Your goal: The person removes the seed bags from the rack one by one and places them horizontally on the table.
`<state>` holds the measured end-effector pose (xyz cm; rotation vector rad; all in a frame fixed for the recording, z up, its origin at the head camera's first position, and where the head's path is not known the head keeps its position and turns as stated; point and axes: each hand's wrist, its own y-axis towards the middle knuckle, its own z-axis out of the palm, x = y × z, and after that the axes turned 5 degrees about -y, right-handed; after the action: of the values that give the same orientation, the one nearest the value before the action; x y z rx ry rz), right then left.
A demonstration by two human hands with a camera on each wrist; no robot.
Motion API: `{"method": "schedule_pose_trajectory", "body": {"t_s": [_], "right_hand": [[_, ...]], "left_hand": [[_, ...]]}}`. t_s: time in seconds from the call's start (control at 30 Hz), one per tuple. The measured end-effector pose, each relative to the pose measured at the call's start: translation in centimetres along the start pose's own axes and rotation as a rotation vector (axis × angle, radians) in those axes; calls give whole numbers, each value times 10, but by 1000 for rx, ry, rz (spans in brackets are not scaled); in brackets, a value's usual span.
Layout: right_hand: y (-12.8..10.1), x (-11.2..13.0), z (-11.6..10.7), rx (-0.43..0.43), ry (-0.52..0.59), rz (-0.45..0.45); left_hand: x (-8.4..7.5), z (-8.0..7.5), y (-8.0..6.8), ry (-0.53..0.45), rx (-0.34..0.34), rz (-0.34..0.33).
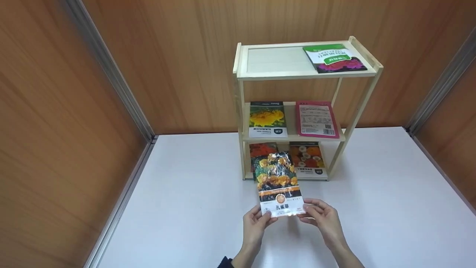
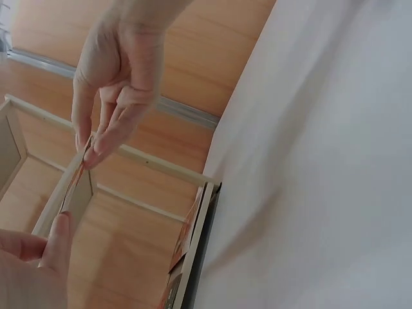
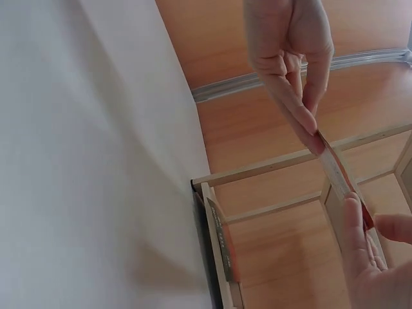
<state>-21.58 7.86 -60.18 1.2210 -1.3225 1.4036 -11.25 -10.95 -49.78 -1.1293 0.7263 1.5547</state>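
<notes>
**Marigold packet up in both hands, just in front of the shelf**

I have the seed packet pinched at its two bottom corners: my left hand clamps thumb and fingers on the near-left corner, my right hand does the same on the near-right. That two-corner grip keeps the thin foil flat and its printed face turned up to me, so the orange flowers and the label read cleanly. The packet hangs above the white table, directly in front of the wooden shelf, its far edge covering part of the bottom tier. On the shelf, packets lie face up: a green one on top, a yellow-flower one and a pink one on the middle tier.
</notes>
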Motion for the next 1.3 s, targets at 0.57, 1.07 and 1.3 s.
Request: {"method": "schedule_pose_trajectory", "body": {"t_s": [0.57, 1.07, 1.3], "right_hand": [[-43, 49, 20, 41, -168, -6], [-76, 59, 76, 194, -265, -4], [-73, 51, 107, 315, -308, -79]], "left_hand": [[-6, -33, -3, 183, -62, -58], [3, -92, -8, 611, -161, -152], [-3, -122, -4, 750, -230, -249]]}}
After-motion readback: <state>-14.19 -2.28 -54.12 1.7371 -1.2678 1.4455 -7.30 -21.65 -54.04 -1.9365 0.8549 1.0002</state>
